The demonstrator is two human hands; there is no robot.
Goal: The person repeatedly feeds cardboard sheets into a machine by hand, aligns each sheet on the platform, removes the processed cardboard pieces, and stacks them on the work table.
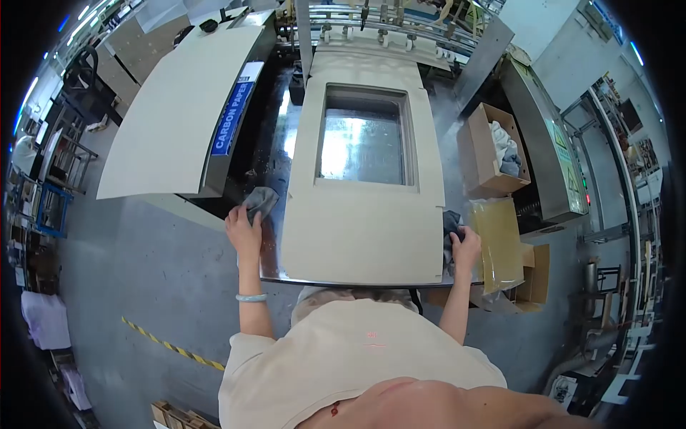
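Observation:
In front of me lies a stack of beige cardboard sheets (364,232) with a rectangular window cut through its far half, on a shiny metal table (279,154). At the stack's left side, my left hand (244,227) has its fingers closed on a dark grey cloth (261,202), which rests on the table's left edge. My right hand (466,247) is beside the stack's right edge, its fingers closed on another dark grey cloth (451,227). Part of each cloth is hidden by the fingers.
Machine rollers (386,39) stand beyond the stack. On the left is a pale panel labelled CARBON PAPER (232,118). To the right are a cardboard box (480,154) holding cloths, a yellowish plastic-wrapped pack (498,239) and a metal machine housing (539,136).

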